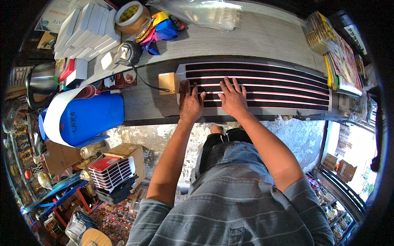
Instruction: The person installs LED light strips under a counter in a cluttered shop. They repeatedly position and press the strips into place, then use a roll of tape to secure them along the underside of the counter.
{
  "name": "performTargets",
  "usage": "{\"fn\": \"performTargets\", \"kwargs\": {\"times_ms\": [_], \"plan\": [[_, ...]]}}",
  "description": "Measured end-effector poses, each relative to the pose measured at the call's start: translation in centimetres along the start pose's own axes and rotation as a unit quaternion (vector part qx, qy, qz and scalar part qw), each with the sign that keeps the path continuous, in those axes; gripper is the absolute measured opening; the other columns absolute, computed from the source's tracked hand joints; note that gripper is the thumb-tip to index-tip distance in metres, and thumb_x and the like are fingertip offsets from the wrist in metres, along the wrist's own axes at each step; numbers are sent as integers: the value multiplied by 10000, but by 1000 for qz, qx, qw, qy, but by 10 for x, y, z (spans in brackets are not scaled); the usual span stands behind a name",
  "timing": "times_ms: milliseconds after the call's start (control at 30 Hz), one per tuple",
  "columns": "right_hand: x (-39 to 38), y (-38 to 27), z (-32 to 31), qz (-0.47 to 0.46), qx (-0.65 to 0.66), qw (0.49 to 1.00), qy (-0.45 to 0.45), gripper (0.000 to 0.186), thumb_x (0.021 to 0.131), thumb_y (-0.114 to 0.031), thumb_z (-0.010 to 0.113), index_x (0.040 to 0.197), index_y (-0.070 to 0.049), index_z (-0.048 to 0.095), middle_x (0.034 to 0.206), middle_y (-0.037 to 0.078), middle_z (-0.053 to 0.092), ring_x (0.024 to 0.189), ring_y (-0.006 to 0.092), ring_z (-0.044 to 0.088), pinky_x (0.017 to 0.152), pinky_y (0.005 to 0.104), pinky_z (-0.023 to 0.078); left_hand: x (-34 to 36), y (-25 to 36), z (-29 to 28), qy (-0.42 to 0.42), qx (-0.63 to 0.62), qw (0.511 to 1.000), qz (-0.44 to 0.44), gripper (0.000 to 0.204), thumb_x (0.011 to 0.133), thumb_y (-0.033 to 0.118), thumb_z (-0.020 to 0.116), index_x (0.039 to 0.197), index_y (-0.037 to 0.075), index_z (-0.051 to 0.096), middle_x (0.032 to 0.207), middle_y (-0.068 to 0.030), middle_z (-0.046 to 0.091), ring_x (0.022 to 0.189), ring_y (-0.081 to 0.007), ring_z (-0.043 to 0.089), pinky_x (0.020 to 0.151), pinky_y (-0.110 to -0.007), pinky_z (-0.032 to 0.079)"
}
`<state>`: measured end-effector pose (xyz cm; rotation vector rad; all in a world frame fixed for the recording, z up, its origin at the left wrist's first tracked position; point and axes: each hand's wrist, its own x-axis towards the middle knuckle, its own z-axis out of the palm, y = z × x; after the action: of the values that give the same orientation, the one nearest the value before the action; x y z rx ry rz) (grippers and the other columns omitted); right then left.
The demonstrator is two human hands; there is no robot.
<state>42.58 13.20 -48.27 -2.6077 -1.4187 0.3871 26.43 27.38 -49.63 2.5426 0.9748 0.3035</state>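
A long sheet (279,85) with black strips parted by thin white-and-red lines lies flat on the grey wood-grain counter. My left hand (191,102) rests at the sheet's left end, its fingers stretched forward and holding nothing. Just to its right, my right hand (234,97) lies with spread fingers on the strips. A small light wooden block (168,83) stands by the sheet's left end, close to my left fingertips. The undersides of both palms are hidden.
Beyond the block, a black corded device (129,53) sits near stacked white boxes (88,30). Colourful ribbons (162,30) and a round tub (132,17) stand at the back. A blue container (96,117) is at left. Plastic sleeves (205,14) and stacked packets (342,61) lie farther along.
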Motion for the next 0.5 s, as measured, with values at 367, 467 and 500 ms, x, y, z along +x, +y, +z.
{"fn": "performTargets", "kwargs": {"times_ms": [367,467,500], "plan": [[0,-3,1,3,6,1000,10,578,1113,-405,549,1630,-149,526,1779,71,364,1651,355,289,1297,656,233,0,1,-1,4,2,1000,13,601,1119,392,592,1547,-28,555,1640,-370,438,1564,-543,374,1275,-595,360],[1,-3,-1,7,13,1000,-1,576,1116,-400,543,1632,-144,524,1779,78,362,1652,355,284,1298,651,230,1,2,-3,-1,-22,1000,1,598,1119,386,593,1546,-31,554,1634,-379,439,1541,-545,410,1259,-583,389],[1,-3,-2,9,16,1000,-5,574,1118,-398,541,1632,-143,523,1780,80,361,1653,355,283,1299,649,229,2,3,-3,6,-32,999,1,592,1116,384,598,1531,-36,563,1628,-384,443,1521,-551,429,1252,-579,394]]}}
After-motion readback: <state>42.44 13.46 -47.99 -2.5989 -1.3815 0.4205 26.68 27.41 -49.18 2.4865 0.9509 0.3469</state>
